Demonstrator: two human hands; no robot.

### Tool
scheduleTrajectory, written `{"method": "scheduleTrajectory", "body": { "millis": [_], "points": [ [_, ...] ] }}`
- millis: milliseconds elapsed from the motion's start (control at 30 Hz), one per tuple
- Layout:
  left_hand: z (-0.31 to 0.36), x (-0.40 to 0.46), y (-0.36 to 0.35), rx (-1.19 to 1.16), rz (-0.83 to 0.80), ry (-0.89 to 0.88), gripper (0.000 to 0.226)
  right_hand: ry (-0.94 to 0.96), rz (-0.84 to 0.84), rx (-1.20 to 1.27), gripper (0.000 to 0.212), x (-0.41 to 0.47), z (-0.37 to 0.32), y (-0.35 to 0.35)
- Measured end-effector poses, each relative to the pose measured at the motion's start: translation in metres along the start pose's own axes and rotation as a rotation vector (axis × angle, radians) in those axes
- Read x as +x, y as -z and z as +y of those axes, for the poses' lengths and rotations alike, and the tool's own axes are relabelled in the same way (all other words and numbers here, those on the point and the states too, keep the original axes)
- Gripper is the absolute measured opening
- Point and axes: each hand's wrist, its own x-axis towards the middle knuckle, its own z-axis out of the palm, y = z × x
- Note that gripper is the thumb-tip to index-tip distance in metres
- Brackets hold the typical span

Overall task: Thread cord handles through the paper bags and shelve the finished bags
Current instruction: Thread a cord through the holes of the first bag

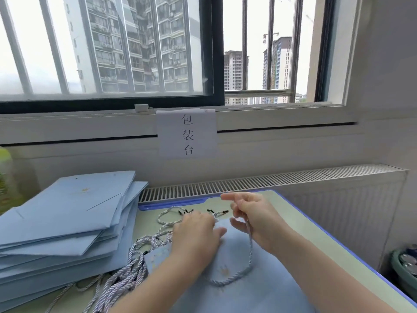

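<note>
A flat light-blue paper bag (239, 297) lies on the table in front of me. My left hand (196, 233) presses down on its top edge, fingers curled near the cord end there. My right hand (252, 213) pinches a pale twisted cord (250, 249) that hangs from it and loops across the bag's face. Whether the cord passes through a hole in the bag is hidden under my hands. Several loose cords (144, 251) with black tips lie left of the bag.
A tall stack of flat blue bags (67, 222) fills the table's left side. The green table mat has a blue rim (316, 231) at right. A radiator grille (248, 184) and a paper sign (187, 134) sit behind. A basin (406, 267) stands at lower right.
</note>
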Motion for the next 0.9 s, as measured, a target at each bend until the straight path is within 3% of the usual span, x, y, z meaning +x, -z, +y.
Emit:
{"method": "scheduleTrajectory", "body": {
  "millis": [133, 233, 300, 400, 600, 733, 900],
  "points": [
    [-0.004, 0.003, -0.006, -0.061, -0.02, 0.039, 0.034, 0.26, 0.047, -0.884, 0.037, 0.004, 0.017, 0.001],
    [-0.009, 0.0, -0.008, -0.095, -0.01, 0.033, 0.035, 0.318, 0.035, -1.187, 0.023, -0.001, 0.024, -0.006],
    [-0.01, -0.002, -0.007, -0.082, 0.012, 0.016, 0.035, 0.351, 0.045, -1.236, 0.013, -0.005, 0.023, -0.007],
    [-0.009, 0.0, -0.003, -0.142, -0.004, 0.038, 0.035, 0.441, 0.051, -1.264, 0.014, -0.004, 0.021, -0.007],
    [-0.018, 0.017, 0.02, -0.512, -0.059, 0.045, 0.025, 0.677, 0.088, -1.215, 0.016, -0.008, 0.014, -0.011],
    [-0.025, 0.017, 0.04, -0.719, -0.177, 0.049, 0.027, 0.74, 0.101, -1.158, 0.011, -0.013, 0.009, -0.017],
    [-0.027, 0.015, 0.055, -0.74, -0.278, 0.088, 0.017, 0.753, 0.073, -1.03, 0.009, -0.017, 0.007, -0.022]
  ]
}}
